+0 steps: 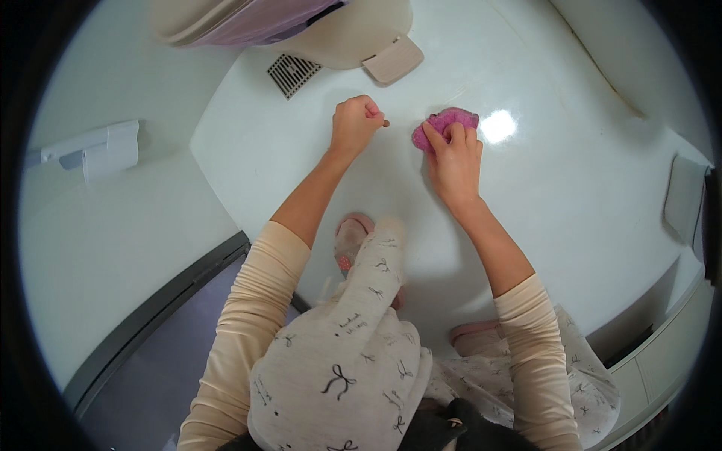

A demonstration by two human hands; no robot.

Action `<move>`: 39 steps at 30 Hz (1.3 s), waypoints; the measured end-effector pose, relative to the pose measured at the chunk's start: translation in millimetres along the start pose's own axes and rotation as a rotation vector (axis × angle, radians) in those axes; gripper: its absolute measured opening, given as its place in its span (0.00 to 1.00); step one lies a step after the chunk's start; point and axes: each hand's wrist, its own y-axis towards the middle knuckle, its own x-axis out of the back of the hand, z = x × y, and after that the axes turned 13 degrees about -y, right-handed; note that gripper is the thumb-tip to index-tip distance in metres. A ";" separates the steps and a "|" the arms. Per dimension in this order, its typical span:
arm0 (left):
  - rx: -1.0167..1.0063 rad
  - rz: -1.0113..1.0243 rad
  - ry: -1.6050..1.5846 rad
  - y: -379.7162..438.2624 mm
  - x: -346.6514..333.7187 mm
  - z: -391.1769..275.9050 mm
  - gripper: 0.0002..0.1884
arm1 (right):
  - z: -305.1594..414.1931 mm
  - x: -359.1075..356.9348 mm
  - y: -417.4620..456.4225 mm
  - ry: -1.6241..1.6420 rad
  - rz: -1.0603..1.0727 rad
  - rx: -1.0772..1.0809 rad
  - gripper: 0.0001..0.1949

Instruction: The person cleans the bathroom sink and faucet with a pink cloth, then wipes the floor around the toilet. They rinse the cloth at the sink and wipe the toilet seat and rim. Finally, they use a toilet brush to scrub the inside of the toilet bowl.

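My right hand (456,163) grips a crumpled pink cloth (451,119) and presses it against the glossy white floor (536,214). To its left, my left hand (355,125) is closed in a fist just above the floor. A small brownish tip (386,123) sticks out beside its fingers; what it belongs to is hidden by the hand. Beyond the left hand lies a slotted metal floor drain (293,73).
A beige bin (361,34) with a purple liner (265,22) and a foot pedal (393,60) stands ahead. A dark door sill (163,315) runs at lower left. A white holder (113,149) is on the left wall, and a cabinet (665,355) stands at lower right.
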 end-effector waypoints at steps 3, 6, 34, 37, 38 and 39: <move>0.033 -0.087 -0.117 -7.8 0.8 -2.7 0.04 | -0.7 5.0 5.4 0.017 -0.108 0.093 0.21; -0.029 -0.212 -0.149 -24.9 -1.3 8.2 0.04 | 14.8 5.1 13.3 0.210 -0.133 0.099 0.21; -0.031 -0.412 0.079 -56.1 11.5 13.4 0.13 | 57.4 -32.8 40.9 0.132 -0.035 0.080 0.11; -0.060 -0.395 0.054 -55.7 9.5 11.2 0.13 | 59.7 -23.6 10.4 0.111 -0.054 0.108 0.12; -0.076 -0.368 0.044 -58.1 5.0 9.2 0.13 | 60.9 -21.6 10.5 0.090 -0.023 0.098 0.12; -0.092 -0.339 0.037 -62.2 0.1 3.0 0.13 | 61.1 -20.1 10.9 0.071 0.009 0.085 0.12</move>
